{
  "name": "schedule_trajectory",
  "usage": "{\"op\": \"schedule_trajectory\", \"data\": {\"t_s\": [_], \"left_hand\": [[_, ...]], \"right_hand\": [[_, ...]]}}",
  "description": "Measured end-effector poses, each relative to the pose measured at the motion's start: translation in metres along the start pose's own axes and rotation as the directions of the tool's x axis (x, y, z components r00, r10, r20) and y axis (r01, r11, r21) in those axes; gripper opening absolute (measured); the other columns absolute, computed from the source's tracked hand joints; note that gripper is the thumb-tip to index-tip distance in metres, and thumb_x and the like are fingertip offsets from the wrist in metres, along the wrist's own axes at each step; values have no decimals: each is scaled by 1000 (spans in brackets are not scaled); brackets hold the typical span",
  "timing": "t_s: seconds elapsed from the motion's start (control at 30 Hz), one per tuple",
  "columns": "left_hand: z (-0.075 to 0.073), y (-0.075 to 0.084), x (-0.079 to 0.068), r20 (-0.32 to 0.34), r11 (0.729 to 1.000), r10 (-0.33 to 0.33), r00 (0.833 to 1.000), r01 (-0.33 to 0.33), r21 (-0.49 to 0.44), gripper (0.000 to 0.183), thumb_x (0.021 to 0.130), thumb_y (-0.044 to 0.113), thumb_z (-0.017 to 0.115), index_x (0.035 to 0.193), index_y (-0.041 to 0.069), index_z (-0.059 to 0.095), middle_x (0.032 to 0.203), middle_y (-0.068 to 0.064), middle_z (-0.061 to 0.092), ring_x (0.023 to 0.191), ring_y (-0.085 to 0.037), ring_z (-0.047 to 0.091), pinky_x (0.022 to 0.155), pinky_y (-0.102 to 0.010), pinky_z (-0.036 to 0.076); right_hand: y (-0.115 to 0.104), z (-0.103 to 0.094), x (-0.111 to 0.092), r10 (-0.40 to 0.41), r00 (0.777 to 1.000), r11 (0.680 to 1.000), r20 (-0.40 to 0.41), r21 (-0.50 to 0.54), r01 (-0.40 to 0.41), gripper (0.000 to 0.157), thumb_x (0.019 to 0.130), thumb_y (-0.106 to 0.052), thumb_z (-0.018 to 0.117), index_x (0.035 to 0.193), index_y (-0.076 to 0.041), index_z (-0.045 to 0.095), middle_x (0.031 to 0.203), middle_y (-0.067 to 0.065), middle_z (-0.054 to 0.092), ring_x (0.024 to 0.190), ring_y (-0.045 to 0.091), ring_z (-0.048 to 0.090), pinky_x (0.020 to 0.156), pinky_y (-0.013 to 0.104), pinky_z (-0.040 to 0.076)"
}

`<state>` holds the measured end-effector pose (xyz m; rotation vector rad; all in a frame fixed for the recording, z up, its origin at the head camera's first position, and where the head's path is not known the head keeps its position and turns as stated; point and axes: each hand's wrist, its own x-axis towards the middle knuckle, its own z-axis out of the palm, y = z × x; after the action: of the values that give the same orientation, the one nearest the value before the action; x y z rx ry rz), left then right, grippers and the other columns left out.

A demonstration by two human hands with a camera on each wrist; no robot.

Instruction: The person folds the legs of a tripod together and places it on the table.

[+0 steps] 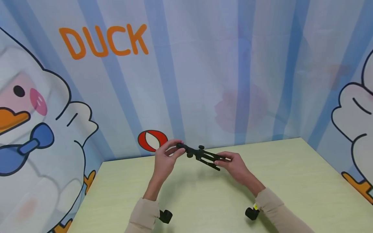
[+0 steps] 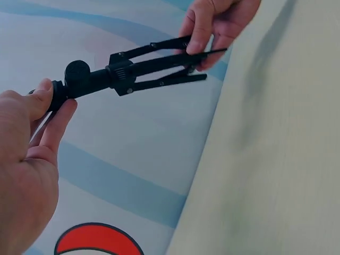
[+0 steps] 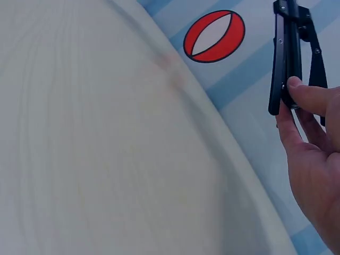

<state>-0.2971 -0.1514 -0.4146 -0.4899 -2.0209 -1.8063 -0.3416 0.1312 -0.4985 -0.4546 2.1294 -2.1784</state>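
A small black tripod (image 1: 199,153) is held in the air above the table, tilted with its legs toward the right. My left hand (image 1: 166,159) pinches its head end between thumb and fingers. At the other end my right hand (image 1: 234,164) grips the legs. In the left wrist view the tripod (image 2: 118,74) shows a round knob near its head and legs spread only slightly, with the left hand (image 2: 32,154) at the head. The right wrist view shows the right hand (image 3: 313,143) with its thumb on a leg; the tripod's head is out of that view.
The pale yellow table (image 1: 204,207) lies below both hands. Behind it stands a blue-striped backdrop (image 1: 201,64) with printed ducks and a red-and-white oval (image 1: 142,140). A black wrist-camera piece (image 1: 165,216) sits at the left sleeve, another black piece (image 1: 252,213) at the right.
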Motion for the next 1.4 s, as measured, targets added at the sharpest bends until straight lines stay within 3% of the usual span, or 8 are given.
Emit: {"op": "schedule_trajectory", "data": {"t_s": [0.23,0.4,0.57,0.7,0.9,1.17,1.4], "left_hand": [[-9,-14,-8,-20,995,-98,995,99,33,33,89,4,82,121,6,74,115,-10,73,103,-28,74,89,-34,61],[-13,-23,-12,23,985,-156,988,153,78,32,87,-1,83,118,4,76,115,-12,72,103,-33,73,86,-35,61],[-18,-34,-17,87,964,-183,979,161,211,28,85,-2,84,111,5,79,111,-9,73,99,-29,75,86,-34,62],[-19,-44,-20,151,945,-170,974,117,307,27,85,-2,84,111,6,79,108,-8,74,97,-26,75,84,-32,62],[-19,-55,-23,245,911,-144,959,32,412,27,88,0,82,114,5,77,108,-9,72,94,-23,75,83,-31,62],[-18,-68,-23,358,864,-107,928,-92,496,22,90,-2,79,112,3,77,106,-8,71,92,-19,70,82,-29,62],[-17,-76,-21,411,817,-136,902,-132,561,23,91,-2,77,113,4,76,109,-9,70,96,-23,69,83,-33,62]], "right_hand": [[-23,-14,-4,-18,1000,996,-17,-86,16,38,93,-5,78,127,6,68,125,18,67,103,14,72,89,30,60],[-34,-22,-4,-22,1000,986,14,-164,24,38,94,-8,77,129,5,67,129,22,65,110,20,70,91,33,59],[-37,-27,-4,-50,996,967,75,-246,68,33,95,-7,76,125,3,69,123,21,67,112,30,70,92,44,60],[-38,-24,-2,-41,996,951,73,-303,61,27,94,-5,77,120,1,73,120,19,68,111,33,70,90,48,60],[-29,-19,-2,-21,999,924,39,-381,34,23,92,-3,78,114,1,75,117,16,69,108,32,71,83,40,62],[-11,-19,-2,-97,989,902,107,-411,133,20,91,3,77,111,1,74,114,17,69,102,34,73,80,33,63],[-3,-20,0,-134,977,869,169,-453,197,20,91,5,76,111,4,73,113,19,68,100,36,73,77,31,63]]}}
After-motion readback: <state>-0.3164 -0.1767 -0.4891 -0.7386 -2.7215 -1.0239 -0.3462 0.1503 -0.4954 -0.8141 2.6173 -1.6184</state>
